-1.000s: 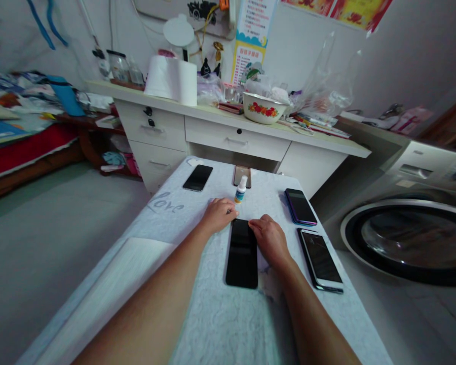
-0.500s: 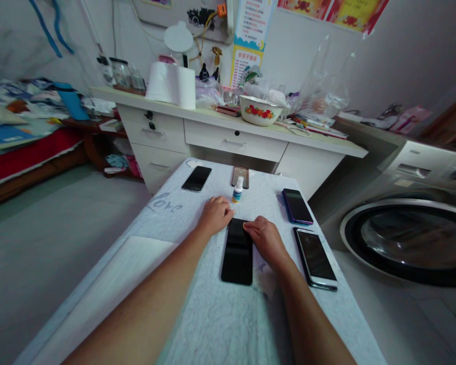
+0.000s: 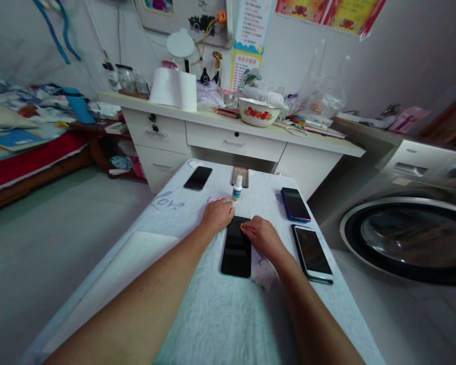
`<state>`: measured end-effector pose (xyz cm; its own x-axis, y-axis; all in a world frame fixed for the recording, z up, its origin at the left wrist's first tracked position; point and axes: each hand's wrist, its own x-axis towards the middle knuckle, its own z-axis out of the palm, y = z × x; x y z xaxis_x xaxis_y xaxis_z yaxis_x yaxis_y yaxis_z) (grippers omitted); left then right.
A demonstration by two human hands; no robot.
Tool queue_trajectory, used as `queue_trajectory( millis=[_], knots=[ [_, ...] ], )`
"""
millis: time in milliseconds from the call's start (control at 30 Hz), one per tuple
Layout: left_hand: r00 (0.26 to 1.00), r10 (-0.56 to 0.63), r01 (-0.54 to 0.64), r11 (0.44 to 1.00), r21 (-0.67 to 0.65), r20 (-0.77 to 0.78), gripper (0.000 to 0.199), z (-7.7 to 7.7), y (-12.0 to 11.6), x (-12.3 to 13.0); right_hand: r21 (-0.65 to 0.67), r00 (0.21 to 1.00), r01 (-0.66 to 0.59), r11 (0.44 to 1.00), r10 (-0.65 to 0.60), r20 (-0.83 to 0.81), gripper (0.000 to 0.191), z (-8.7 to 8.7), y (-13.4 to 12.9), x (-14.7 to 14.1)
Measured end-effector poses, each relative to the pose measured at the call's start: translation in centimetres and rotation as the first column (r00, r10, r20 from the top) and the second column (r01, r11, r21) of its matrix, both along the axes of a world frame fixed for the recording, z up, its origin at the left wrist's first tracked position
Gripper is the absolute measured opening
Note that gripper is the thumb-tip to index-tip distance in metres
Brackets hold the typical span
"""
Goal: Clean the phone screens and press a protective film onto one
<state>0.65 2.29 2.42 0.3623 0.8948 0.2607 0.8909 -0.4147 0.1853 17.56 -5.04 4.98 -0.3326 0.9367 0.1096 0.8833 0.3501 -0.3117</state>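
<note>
A black smartphone lies screen up on the cloth-covered table between my forearms. My left hand rests by its upper left corner, fingers curled and closed, thumb close to the phone's top edge; whatever is under the fingers is hidden. My right hand reaches over the right edge with fingertips pinched together on the upper screen. A small orange-tan bit shows at those fingertips, too small to name. Just beyond my left hand stands a small white spray bottle with a blue and yellow label.
Another black phone lies far left, and a gold-coloured phone at the table's far edge. On the right are a purple-edged phone and a white-framed phone. A white desk stands beyond, with a washing machine to the right.
My right hand's fingertips have shifted slightly left across the phone's screen. My left hand stays by the upper left corner. The camera view has moved slightly.
</note>
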Motion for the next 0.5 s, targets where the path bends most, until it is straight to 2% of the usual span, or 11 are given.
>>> queue_trajectory(
  millis=[100, 267, 367, 433, 500],
  knots=[
    [0.999, 0.008, -0.006, 0.998, -0.060, 0.043, 0.033, 0.1, 0.1, 0.0, -0.019, 0.998, -0.057, 0.998, 0.057, -0.018, 0.023, 0.2, -0.5, 0.2],
    [0.992, 0.054, -0.022, 0.963, -0.269, 0.111, 0.032, 1.1, -0.1, -0.8, -0.028, 0.992, -0.096, 0.995, 0.093, -0.090, 0.021, -0.1, -1.6, 0.9],
    [0.990, 0.056, -0.008, 0.935, -0.354, 0.126, 0.030, 2.1, -1.9, -2.4, -0.017, 0.984, -0.068, 0.998, 0.064, -0.165, 0.021, -0.5, -2.5, 1.2],
    [0.972, 0.027, 0.084, 0.885, -0.458, 0.232, 0.028, 2.7, -3.9, -3.6, -0.006, 0.975, -0.029, 1.000, 0.027, -0.220, 0.021, -0.6, -2.9, 1.3],
    [0.946, 0.014, 0.161, 0.848, -0.505, 0.325, 0.026, 3.0, -6.2, -4.6, -0.010, 0.970, -0.013, 1.000, 0.010, -0.245, 0.021, -0.7, -3.2, 1.5]
  ],
)
